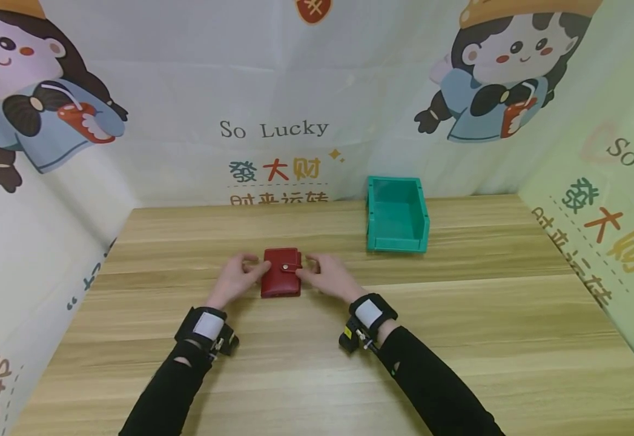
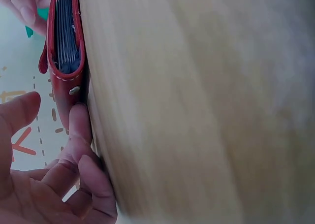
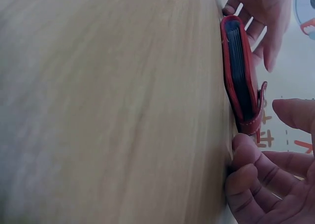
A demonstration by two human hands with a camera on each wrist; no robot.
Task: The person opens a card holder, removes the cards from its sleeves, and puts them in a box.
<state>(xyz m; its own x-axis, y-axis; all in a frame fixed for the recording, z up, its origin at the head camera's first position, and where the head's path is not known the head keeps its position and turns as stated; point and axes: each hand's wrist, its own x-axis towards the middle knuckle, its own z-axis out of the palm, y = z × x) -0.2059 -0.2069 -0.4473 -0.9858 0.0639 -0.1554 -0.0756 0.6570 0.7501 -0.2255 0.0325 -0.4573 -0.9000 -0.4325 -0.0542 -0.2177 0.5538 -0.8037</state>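
Observation:
A red card wallet (image 1: pixel 280 283), fastened by a strap with a metal snap, lies flat on the wooden table between both hands. In the wrist views its end shows a stack of dark card sleeves (image 3: pixel 238 61) inside red covers. My left hand (image 1: pixel 235 278) is at the wallet's left side; in the left wrist view a fingertip touches the spine low by the table, and the thumb stands apart. On the strap side is my right hand (image 1: pixel 332 277). Its fingertips are at the wallet's edge in the right wrist view, its thumb (image 3: pixel 293 113) raised away from the cover.
A green plastic bin (image 1: pixel 397 249) stands at the back of the table, right of the wallet. Printed cloth walls (image 1: pixel 295 91) with cartoon figures and lettering enclose the table (image 1: pixel 458 339) at the back and sides. Both wrists carry strapped cameras.

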